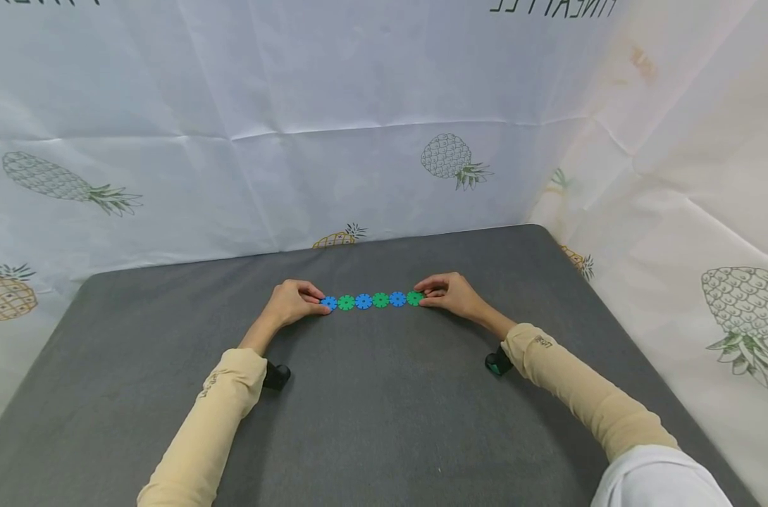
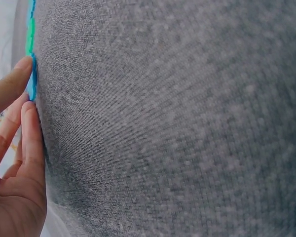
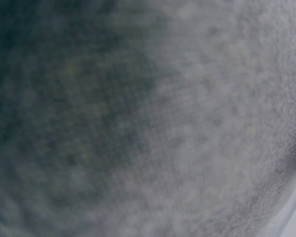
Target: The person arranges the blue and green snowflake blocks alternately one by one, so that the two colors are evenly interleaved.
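A straight row of flat, notched plastic discs point(image 1: 363, 301), blue and green by turns, lies across the grey table with neighbouring discs edge to edge. My left hand point(image 1: 290, 303) holds the blue disc point(image 1: 329, 303) at the left end, thumb at its near edge and fingers at its far edge. Up close in the left wrist view, the thumb point(image 2: 15, 84) and fingertips touch that same blue disc point(image 2: 33, 79). At the row's other end, my right hand point(image 1: 454, 294) pinches the green disc point(image 1: 413, 298) between thumb and fingers. Only a dark sliver shows at the right wrist view's edge.
The grey cloth-covered table point(image 1: 371, 408) ends at a white curtain point(image 1: 295, 91) with pineapple prints behind it. Another printed curtain point(image 1: 688, 225) hangs along the right side. Dark wrist cameras point(image 1: 276, 376) sit under both forearms, close over the table.
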A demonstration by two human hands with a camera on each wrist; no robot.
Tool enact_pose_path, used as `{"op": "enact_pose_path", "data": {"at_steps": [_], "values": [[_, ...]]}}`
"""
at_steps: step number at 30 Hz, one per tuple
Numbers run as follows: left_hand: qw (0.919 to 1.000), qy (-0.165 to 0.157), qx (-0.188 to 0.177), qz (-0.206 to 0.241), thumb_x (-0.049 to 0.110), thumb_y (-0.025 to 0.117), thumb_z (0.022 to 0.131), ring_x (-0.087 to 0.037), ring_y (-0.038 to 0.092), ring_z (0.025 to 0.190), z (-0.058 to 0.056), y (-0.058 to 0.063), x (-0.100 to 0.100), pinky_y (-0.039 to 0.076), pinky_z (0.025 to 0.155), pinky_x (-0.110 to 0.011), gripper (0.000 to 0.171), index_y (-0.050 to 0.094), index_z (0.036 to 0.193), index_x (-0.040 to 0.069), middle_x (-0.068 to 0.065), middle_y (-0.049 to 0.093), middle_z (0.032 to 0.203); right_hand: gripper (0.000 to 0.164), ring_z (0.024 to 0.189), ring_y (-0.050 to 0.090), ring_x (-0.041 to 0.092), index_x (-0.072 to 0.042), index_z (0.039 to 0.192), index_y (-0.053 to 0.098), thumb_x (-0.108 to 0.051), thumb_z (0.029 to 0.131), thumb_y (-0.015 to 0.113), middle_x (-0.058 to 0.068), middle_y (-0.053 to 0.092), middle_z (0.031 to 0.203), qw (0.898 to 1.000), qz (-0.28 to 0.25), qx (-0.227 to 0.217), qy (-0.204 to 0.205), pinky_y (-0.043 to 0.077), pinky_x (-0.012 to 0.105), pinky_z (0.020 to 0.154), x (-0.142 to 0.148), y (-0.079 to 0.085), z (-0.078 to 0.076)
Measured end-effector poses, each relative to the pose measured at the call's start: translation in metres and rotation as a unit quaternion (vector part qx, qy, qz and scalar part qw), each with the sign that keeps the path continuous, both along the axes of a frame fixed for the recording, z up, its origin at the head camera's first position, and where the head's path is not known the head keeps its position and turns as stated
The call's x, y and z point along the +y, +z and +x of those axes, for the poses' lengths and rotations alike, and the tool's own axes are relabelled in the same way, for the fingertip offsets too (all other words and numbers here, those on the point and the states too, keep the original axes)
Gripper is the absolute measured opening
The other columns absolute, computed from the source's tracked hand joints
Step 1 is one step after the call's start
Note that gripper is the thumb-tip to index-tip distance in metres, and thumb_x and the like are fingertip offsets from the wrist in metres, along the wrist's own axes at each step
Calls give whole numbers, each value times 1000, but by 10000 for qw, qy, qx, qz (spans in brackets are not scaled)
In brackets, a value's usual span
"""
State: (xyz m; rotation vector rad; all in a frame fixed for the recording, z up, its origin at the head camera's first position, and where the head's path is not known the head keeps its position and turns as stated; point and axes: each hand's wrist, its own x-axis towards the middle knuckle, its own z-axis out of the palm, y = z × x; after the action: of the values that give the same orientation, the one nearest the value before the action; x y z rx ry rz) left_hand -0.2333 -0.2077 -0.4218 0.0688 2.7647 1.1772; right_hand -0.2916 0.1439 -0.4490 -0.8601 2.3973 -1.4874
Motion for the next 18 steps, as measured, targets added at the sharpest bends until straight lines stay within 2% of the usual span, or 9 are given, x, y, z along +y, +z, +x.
{"op": "enact_pose_path", "data": {"at_steps": [8,18], "values": [[10000,16,-35,28,20,83,76,-17,67,81,1,1,-1,52,74,-36,27,73,96,4,-6,72,87,31,86,61,16,7,110,68,2,80,75,19,68,104,9999,-66,57,93,52,23,76,0,-1,2],[9998,-2,-21,179,19,82,77,-17,68,82,1,1,-1,52,76,-37,30,73,101,3,-8,72,91,31,85,59,16,6,110,68,2,80,74,19,67,105,9998,-90,-166,78,52,21,76,0,1,2]]}}
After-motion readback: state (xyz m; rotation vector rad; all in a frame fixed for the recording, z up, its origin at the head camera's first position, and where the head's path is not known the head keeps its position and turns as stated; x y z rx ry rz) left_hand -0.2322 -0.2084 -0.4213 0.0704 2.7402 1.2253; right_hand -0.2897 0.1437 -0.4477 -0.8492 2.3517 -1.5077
